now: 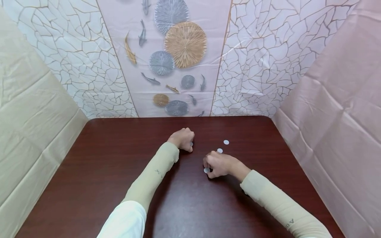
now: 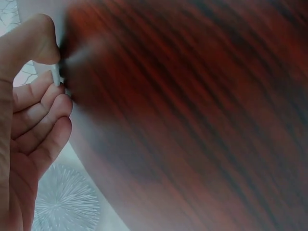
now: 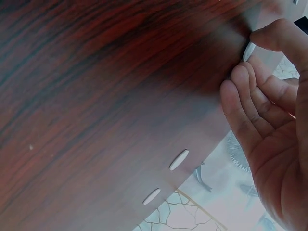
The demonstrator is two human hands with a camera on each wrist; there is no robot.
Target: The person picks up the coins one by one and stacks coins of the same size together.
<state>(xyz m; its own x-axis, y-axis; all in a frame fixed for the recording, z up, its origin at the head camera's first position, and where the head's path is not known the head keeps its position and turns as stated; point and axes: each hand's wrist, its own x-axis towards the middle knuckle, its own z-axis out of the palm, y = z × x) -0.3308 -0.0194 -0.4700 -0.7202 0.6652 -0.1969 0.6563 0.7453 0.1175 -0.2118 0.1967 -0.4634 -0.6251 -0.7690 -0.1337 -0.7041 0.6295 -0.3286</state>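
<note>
Near the middle of the table, toward its back, my left hand (image 1: 182, 138) pinches a small white disc (image 2: 56, 75) between thumb and fingertips, close to the tabletop. Nearer to me and to the right, my right hand (image 1: 219, 164) grips another small white disc (image 1: 206, 170) by its edge, thumb on one side and fingers on the other. Two more discs lie flat on the wood: one disc (image 1: 220, 150) just beyond the right hand's knuckles, and a farther disc (image 1: 226, 142) behind it. Both also show low in the right wrist view, seen nearly edge-on.
A dark red-brown wooden table (image 1: 89, 185) spans the view beneath both arms. Patterned cloth (image 1: 253, 66) hangs along its back edge. Plain cloth walls stand close on the left (image 1: 32, 109) and right (image 1: 336, 109) sides.
</note>
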